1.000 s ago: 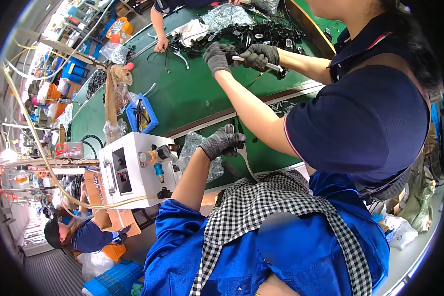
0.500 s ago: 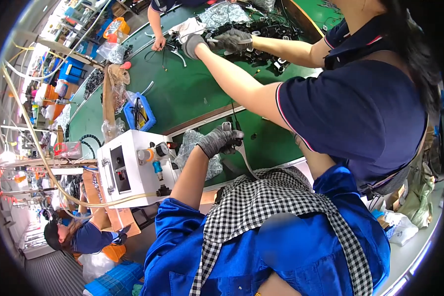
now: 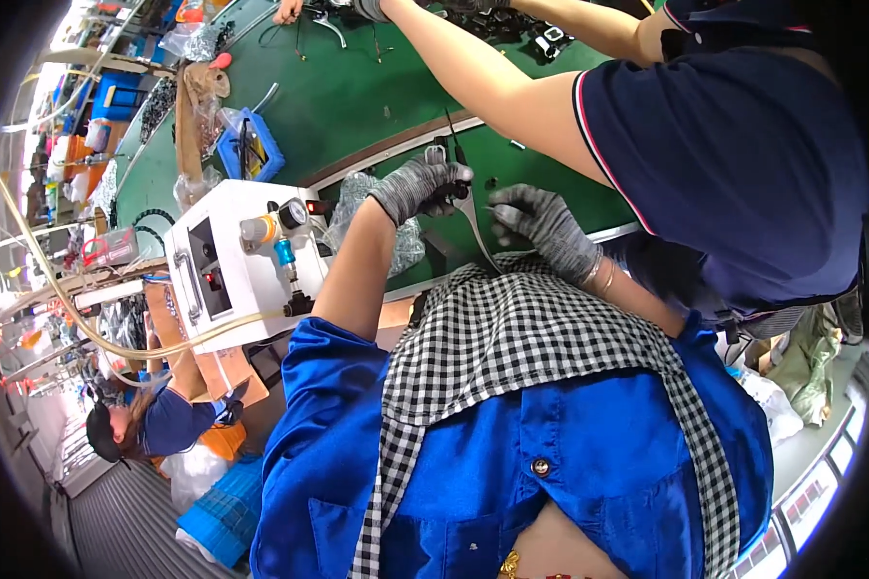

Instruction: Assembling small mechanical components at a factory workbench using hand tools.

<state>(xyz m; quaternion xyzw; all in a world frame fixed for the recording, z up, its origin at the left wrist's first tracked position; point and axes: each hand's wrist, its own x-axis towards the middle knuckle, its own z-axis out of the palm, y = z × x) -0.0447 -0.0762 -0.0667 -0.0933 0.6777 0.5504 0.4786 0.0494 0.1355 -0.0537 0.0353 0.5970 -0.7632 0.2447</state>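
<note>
The green bench (image 3: 357, 96) fills the upper part of the view, curving with the lens, its near edge trimmed by a pale strip. The person's blue jacket (image 3: 589, 454) and a black-and-white checked apron (image 3: 512, 357) take up the lower middle. A co-worker in a dark navy shirt (image 3: 734, 164) leans in from the right, one bare arm stretched across the bench toward a heap of black parts at the top edge.

A white box-shaped machine (image 3: 227, 270) stands at the bench's left end, with a round gauge, a small blue fitting and a pale hose curving off its side. Behind it sits a blue tray (image 3: 251, 150) holding small tools, and a crumpled clear plastic bag (image 3: 367, 217) lies just beside the machine. Below left, another person in a dark cap bends near a blue crate.

The left hand (image 3: 425, 183), in a grey knit glove, is curled tight around a small dark part; its grip is pressed together on that part, close to the bench's near edge. A thin grey strap (image 3: 475, 227) hangs down from that fist toward the apron. The right hand (image 3: 541, 222), gloved the same way, hovers just beside the strap with its fingers loosely bent; I cannot tell whether its grip touches the strap or holds anything. The two hands are near each other, above the green surface.
</note>
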